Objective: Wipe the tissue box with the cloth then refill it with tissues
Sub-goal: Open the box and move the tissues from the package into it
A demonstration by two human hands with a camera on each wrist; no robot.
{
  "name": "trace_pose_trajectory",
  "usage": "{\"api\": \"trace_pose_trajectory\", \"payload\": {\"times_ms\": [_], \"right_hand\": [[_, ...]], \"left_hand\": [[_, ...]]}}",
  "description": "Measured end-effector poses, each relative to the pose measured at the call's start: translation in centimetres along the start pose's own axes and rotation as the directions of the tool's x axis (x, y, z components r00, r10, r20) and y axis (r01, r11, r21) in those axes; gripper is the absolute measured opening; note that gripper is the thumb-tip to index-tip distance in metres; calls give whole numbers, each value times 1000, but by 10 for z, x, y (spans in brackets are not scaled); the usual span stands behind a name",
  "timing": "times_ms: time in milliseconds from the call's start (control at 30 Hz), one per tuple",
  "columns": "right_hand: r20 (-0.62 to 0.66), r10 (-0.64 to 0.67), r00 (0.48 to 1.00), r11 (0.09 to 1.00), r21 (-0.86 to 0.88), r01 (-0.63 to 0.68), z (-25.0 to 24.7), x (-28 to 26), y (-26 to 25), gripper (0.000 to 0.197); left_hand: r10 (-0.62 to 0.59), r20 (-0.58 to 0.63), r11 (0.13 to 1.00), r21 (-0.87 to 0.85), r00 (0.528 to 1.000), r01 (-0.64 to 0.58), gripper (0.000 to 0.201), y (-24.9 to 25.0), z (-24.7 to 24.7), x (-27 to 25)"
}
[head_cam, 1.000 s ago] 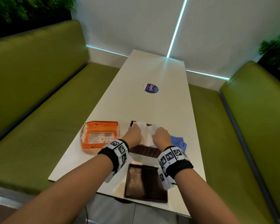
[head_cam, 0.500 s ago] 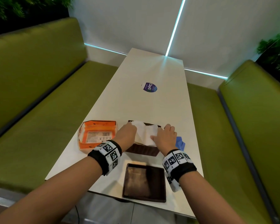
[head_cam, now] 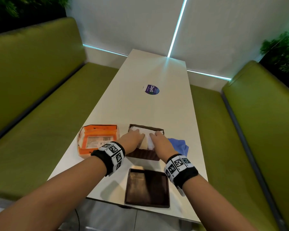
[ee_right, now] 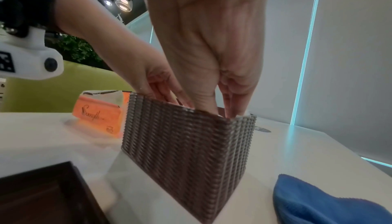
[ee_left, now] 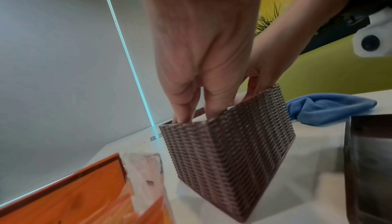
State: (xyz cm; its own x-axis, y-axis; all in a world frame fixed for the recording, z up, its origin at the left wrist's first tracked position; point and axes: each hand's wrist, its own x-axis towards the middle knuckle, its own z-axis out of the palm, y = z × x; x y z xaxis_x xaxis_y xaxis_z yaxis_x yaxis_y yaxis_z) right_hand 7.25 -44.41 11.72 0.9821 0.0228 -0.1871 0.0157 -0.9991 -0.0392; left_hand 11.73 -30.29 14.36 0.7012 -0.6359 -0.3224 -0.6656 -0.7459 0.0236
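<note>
The brown woven tissue box (head_cam: 143,155) stands open-topped on the white table (head_cam: 157,110), holding a white stack of tissues (head_cam: 148,139). My left hand (head_cam: 132,139) and right hand (head_cam: 160,142) lie side by side on the tissues and press them down. In the left wrist view my left hand (ee_left: 191,106) reaches straight-fingered inside the box (ee_left: 229,160). In the right wrist view my right hand (ee_right: 222,103) does the same at the box's (ee_right: 186,143) right corner. The blue cloth (head_cam: 179,145) lies crumpled just right of the box, untouched.
An opened orange tissue pack (head_cam: 97,139) lies left of the box. The dark brown box lid (head_cam: 147,187) lies near the table's front edge, between my forearms. A round purple sticker (head_cam: 151,89) marks the far table. Green benches (head_cam: 40,130) flank both sides.
Both hands have pushed the tissues from above the rim down into the box. My right hand came back from the box's right edge onto the stack.
</note>
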Motion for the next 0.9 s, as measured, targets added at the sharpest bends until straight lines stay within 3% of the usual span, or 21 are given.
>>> {"api": "trace_pose_trajectory", "payload": {"times_ms": [167,267,367,633,900], "right_hand": [[-28,35,999,998,-56,-37,-6,3,-2,45],[-65,85,994,968,-232,-98,-15,0,3,36],[-23,137,990,930,-341,-137,-17,-3,6,25],[19,182,983,934,-317,-166,-15,0,1,27],[24,182,983,976,-125,-177,-23,-3,13,31]], "left_hand": [[-76,103,997,3,992,76,47,0,5,12],[-120,139,993,0,983,121,49,-5,6,15],[-111,127,994,-2,986,112,49,-6,6,15],[-37,93,999,-11,995,38,59,-15,7,6],[-32,75,999,-15,997,33,55,-16,6,5]]}}
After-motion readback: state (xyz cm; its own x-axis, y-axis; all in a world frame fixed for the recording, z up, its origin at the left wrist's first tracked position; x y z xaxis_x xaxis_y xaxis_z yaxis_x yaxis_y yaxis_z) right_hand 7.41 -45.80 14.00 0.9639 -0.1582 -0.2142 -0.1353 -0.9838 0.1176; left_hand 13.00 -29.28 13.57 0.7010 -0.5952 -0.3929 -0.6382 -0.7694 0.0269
